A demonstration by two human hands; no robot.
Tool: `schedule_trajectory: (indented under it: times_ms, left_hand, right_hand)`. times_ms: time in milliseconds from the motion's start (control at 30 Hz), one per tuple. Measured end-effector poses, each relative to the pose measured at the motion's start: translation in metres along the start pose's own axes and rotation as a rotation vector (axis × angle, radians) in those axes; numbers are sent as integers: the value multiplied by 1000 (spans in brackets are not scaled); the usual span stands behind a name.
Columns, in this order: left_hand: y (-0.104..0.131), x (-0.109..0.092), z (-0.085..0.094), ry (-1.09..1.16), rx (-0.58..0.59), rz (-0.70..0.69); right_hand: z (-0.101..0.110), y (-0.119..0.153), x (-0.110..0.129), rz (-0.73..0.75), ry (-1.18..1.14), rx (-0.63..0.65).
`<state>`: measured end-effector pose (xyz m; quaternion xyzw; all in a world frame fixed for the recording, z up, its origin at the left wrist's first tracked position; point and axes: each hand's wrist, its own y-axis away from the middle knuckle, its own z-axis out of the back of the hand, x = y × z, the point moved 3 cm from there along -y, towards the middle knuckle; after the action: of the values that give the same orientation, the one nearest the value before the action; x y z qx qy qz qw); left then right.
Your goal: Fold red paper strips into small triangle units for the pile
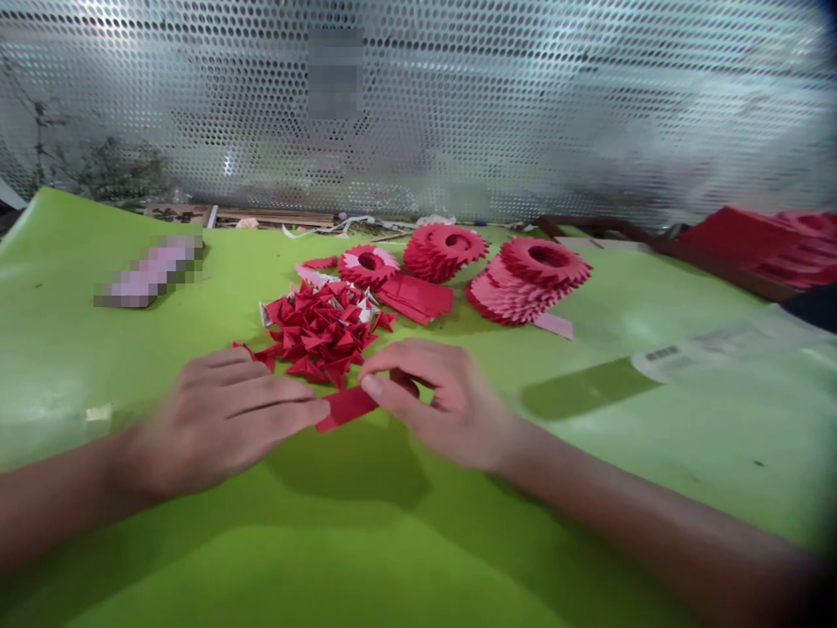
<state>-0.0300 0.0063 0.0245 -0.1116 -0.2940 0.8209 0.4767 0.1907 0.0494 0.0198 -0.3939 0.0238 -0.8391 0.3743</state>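
A narrow red paper strip (348, 407) is held between my two hands, low over the green table. My left hand (228, 414) has its fingers together on the strip's left end. At the right end, my right hand (438, 397) pinches the strip between thumb and forefinger. Just behind the strip lies a heap of folded red paper triangles (320, 327), with a few white ones among them. Flat red paper pieces (417, 297) lie right of the heap.
Behind stand a small pink-and-red paper ring (368, 265), a red ring stack (445, 251) and a taller pink-and-red stack (527, 279). A clear plastic sleeve (719, 344) lies right, a blurred object (153, 272) left. A perforated metal panel (418, 113) rises behind the green table (418, 558).
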Motion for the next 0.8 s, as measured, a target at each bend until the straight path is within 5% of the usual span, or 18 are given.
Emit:
schedule_trajectory:
  times_ms: [167, 300, 433, 533, 667, 800]
  left_hand:
    - [-1, -4, 7, 110, -10, -74]
    - [-3, -8, 6, 108, -8, -91]
    - [-4, -2, -2, 192, -41, 137]
    - [-5, 2, -12, 393, 77, 307]
    - [-6, 0, -21, 514, 276, 310]
    - [-7, -1, -19, 522, 266, 292]
  right_hand:
    - [-13, 2, 5, -45, -66, 242]
    - [-16, 6, 9, 18, -25, 143]
    - [-16, 9, 10, 130, -23, 84]
    - [-19, 13, 15, 258, -47, 109]
    - [-24, 17, 22, 356, -65, 142]
    - [-25, 18, 23, 368, -49, 155]
